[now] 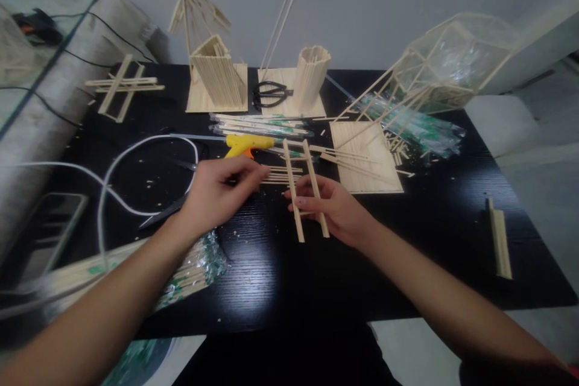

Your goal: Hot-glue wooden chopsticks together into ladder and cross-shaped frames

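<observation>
Showing two bare hands above a dark counter (312,286), the view places the near edge across the lower part of the frame and the right edge slanting from the centre right toward the lower right corner. Open surface extends below the hands at the lower centre, and between the right forearm and a short stick bundle (500,244) near the right edge. Toward the upper centre, room narrows: a yellow glue gun (250,142), bagged sticks (260,125) and three wooden base plates, the nearest (366,160) at centre right, crowd the surface. At left, a white cable (131,148) loops beside the left forearm, with a phone (54,232) farther out and a bag of sticks (192,274) partly beneath that forearm. The right hand (335,205), at the centre, has its fingers closed on the stick frame (294,202), two roughly parallel rails with a crosspiece low between them; the thumb lies across the rails while other fingers pass behind. The left hand (221,190), left of centre, is partly curled, thumb and forefinger drawn near each other beside the loose sticks (281,178); whether its fingertips meet or grip anything cannot be told.
</observation>
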### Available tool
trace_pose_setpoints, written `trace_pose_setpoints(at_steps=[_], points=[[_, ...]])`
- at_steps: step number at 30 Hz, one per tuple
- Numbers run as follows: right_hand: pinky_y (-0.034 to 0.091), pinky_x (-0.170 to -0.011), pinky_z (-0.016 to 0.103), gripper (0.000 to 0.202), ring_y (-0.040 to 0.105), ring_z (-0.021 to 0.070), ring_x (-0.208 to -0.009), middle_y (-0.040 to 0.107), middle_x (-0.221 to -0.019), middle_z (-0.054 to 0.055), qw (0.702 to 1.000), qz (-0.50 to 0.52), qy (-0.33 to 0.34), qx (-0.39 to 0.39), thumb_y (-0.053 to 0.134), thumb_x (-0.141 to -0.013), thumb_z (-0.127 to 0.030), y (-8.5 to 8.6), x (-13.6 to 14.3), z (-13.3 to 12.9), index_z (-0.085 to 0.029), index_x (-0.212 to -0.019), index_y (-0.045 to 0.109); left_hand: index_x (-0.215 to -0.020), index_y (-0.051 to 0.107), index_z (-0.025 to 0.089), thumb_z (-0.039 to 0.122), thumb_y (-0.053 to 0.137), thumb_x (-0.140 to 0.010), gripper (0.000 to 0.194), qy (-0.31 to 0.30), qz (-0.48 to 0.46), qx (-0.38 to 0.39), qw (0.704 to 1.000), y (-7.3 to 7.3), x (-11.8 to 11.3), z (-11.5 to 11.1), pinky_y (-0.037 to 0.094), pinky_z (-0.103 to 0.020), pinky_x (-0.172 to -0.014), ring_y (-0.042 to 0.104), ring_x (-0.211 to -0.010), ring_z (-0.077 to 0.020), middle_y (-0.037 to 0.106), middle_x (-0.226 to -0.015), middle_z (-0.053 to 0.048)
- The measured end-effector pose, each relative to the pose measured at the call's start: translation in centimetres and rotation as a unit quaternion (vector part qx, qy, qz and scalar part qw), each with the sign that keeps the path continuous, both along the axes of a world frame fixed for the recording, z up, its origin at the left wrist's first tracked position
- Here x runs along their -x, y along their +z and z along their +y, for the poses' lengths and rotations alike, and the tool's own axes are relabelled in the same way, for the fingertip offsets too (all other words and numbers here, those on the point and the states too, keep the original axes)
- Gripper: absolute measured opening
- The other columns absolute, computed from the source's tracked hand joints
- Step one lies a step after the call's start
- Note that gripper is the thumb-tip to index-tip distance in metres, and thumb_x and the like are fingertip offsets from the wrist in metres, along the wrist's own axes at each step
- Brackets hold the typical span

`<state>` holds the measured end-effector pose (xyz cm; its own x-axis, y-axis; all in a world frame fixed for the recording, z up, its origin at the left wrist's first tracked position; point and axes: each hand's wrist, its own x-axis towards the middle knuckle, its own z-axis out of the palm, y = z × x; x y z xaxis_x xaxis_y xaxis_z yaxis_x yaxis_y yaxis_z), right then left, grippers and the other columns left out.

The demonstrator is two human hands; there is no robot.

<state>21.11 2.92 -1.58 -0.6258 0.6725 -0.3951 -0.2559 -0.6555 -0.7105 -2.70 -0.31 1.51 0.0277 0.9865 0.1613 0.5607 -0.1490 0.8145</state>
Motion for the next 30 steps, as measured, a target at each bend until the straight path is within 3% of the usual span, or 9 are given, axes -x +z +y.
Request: trace_pose_setpoints(at_steps=[2,4,8,12,16,22,24,26,30], points=[[0.066,-0.072,0.022,0.037,0.08,0.0126,-0.078,0.084,-0.095,0.001,1.0,0.02,0.013,0.006,0.096,-0.071,-0.014,0.1,-0.3,0.2,-0.02,-0.099,0.072,-0.085,0.074,0.021,0.045,0.063,-0.101,0.031,0.128,0.04,-0.066,0.989,0.0,1.2,0.4,0.038,-0.028,-0.061,0.053,-0.063,-0.0137,0.066,-0.07,0.001],[0.067,-0.075,0.024,0.041,0.081,0.0143,-0.081,0.084,-0.093,0.001,0.999,0.043,0.031,0.002,0.095,-0.071,-0.013,0.3,-0.5,0.3,-0.021,-0.104,0.073,-0.086,0.071,0.022,0.047,0.06,-0.102,0.032,0.184,0.096,-0.064,0.976,-0.3,2.4,1.0,0.036,-0.028,-0.063,0.051,-0.064,-0.0147,0.062,-0.069,0.001],[0.067,-0.082,0.029,0.042,0.082,0.0169,-0.084,0.083,-0.092,0.0,0.996,0.065,0.06,-0.017,0.093,-0.072,-0.012,0.6,-0.9,0.2,-0.02,-0.109,0.072,-0.078,0.065,0.021,0.054,0.065,-0.097,0.038,0.189,0.182,-0.001,0.965,-0.7,3.5,2.0,0.031,-0.031,-0.064,0.051,-0.067,-0.0186,0.061,-0.072,-0.002],[0.067,-0.082,0.032,0.037,0.081,0.0164,-0.083,0.082,-0.094,0.0,0.993,0.081,0.086,-0.029,0.091,-0.077,-0.013,0.7,-1.1,0.0,-0.02,-0.107,0.072,-0.067,0.064,0.021,0.065,0.067,-0.092,0.05,0.157,0.191,0.058,0.967,-1.1,3.0,2.5,0.028,-0.033,-0.063,0.048,-0.064,-0.0201,0.061,-0.07,-0.005],[0.068,-0.08,0.03,0.025,0.08,0.015,-0.081,0.081,-0.092,0.0,0.993,0.076,0.085,-0.027,0.091,-0.083,-0.024,0.4,-1.1,-0.1,-0.02,-0.099,0.073,-0.068,0.067,0.022,0.062,0.071,-0.088,0.045,0.154,0.186,0.083,0.967,-1.4,3.0,2.7,0.029,-0.033,-0.061,0.051,-0.063,-0.0216,0.065,-0.07,-0.006],[0.068,-0.072,0.026,0.023,0.079,0.0129,-0.077,0.079,-0.088,-0.001,0.994,0.076,0.07,-0.029,0.093,-0.082,-0.029,0.2,-1.1,0.3,-0.019,-0.093,0.076,-0.089,0.07,0.02,0.054,0.073,-0.09,0.034,0.179,0.034,0.042,0.982,-0.5,3.3,1.9,0.039,-0.03,-0.067,0.057,-0.076,-0.0176,0.068,-0.082,-0.001],[0.068,-0.071,0.026,0.026,0.079,0.013,-0.077,0.078,-0.088,-0.002,0.995,0.075,0.061,-0.022,0.095,-0.08,-0.03,0.1,-1.2,0.5,-0.019,-0.092,0.076,-0.095,0.067,0.021,0.046,0.079,-0.087,0.029,0.138,-0.105,0.011,0.985,-0.1,3.1,1.5,0.044,-0.027,-0.07,0.058,-0.077,-0.014,0.068,-0.086,0.002],[0.069,-0.071,0.026,0.027,0.078,0.0131,-0.077,0.077,-0.088,-0.002,0.996,0.076,0.053,-0.018,0.096,-0.078,-0.031,0.0,-1.3,0.7,-0.019,-0.092,0.076,-0.101,0.068,0.022,0.036,0.082,-0.082,0.027,0.072,-0.222,0.041,0.971,0.1,3.1,1.2,0.049,-0.027,-0.068,0.062,-0.075,-0.0137,0.072,-0.089,0.002],[0.067,-0.07,0.025,0.026,0.077,0.0119,-0.074,0.076,-0.085,-0.003,0.997,0.066,0.031,-0.034,0.095,-0.079,-0.033,0.1,-1.7,1.1,-0.02,-0.092,0.077,-0.084,0.074,0.019,0.029,0.075,-0.083,0.01,-0.02,-0.27,0.144,0.952,-0.2,3.3,1.1,0.042,-0.027,-0.049,0.057,-0.053,-0.0115,0.07,-0.071,-0.003]])
